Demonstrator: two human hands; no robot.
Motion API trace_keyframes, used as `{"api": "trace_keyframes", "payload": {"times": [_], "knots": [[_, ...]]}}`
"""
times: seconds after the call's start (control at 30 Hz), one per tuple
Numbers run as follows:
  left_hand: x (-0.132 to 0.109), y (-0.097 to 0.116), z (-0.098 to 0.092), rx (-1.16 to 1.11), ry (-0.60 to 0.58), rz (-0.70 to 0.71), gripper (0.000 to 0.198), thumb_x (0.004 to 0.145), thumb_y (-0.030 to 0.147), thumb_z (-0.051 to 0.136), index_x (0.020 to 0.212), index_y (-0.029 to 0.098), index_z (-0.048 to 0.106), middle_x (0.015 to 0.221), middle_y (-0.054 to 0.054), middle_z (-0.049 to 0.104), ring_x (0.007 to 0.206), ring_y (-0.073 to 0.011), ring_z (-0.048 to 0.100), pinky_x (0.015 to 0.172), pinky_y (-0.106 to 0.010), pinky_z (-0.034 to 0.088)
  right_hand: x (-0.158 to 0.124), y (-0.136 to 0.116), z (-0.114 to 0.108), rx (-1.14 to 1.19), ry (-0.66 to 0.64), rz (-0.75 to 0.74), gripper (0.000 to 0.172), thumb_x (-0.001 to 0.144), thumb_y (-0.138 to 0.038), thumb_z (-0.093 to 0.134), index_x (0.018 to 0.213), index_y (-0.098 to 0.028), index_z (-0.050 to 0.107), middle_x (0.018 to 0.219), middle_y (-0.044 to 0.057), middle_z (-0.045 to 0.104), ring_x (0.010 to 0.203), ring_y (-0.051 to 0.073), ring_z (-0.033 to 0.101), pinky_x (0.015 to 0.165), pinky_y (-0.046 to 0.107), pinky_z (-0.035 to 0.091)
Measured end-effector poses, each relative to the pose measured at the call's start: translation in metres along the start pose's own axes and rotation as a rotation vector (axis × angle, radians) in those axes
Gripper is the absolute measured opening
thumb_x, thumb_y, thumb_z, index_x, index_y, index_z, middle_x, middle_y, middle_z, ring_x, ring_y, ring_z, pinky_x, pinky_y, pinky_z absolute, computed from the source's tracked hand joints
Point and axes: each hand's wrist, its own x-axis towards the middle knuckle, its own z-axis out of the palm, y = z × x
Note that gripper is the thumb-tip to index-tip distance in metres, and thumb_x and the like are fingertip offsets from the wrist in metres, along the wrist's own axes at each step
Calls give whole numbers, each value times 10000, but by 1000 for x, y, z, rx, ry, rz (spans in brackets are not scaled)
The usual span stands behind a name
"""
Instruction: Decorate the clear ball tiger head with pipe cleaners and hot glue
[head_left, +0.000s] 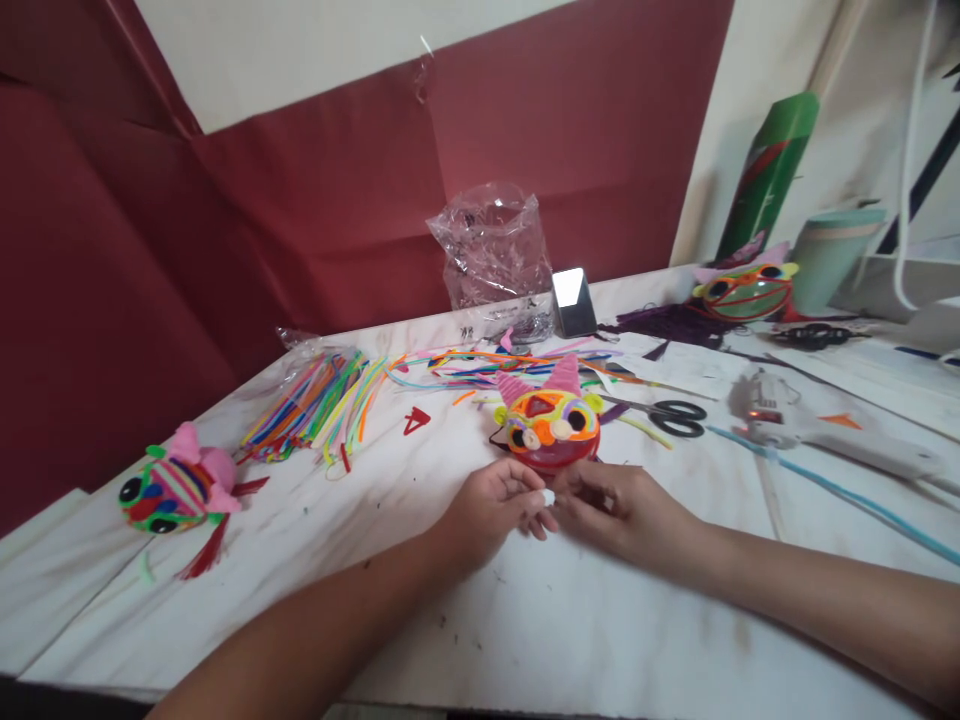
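Observation:
Between thumb and finger, my left hand (499, 505) pinches a small white fluffy piece (549, 497). My right hand (622, 512) is closed in a pinch right beside it; whatever its fingertips hold is too small to make out. Just behind both hands sits an animal-head ornament (551, 420) of coiled pipe cleaners, with pink ears, black eyes, an orange and yellow face and a red lower part. My fingers hide some of its bottom edge. A red bent pipe-cleaner piece (415, 421) lies to the left of it.
Scissors (675, 415) and a white glue gun (840, 425) lie on the right. Bundled pipe cleaners (307, 405) spread across the left. A pink and green fish-like ornament (176, 482) rests far left; another ornament (746, 285) stands at the back right, near a pale green bin (832, 255).

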Motion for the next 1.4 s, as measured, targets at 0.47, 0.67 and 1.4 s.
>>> {"api": "trace_keyframes", "payload": {"times": [0.47,0.67,1.4], "knots": [[3,-5,-3,-123,-15,-8,430,600,414,781,803,159,500,605,2,644,552,-149,641,571,-274,466,1,1,1,107,14,82,165,802,-294,533,688,-183,580,596,-8,598,516,102,468,469,214,368],[0,-1,3,-189,-16,-8,454,580,407,814,783,152,498,636,13,619,618,-180,671,634,-329,519,0,2,3,89,26,79,206,789,-335,569,652,-181,579,582,-6,589,503,97,446,458,214,349],[-4,5,6,-37,3,-25,447,591,463,782,764,150,513,616,-15,658,590,-154,658,628,-295,510,1,0,-3,-15,-7,-22,182,821,-215,492,680,-173,600,630,12,629,537,95,506,491,198,381]]}}
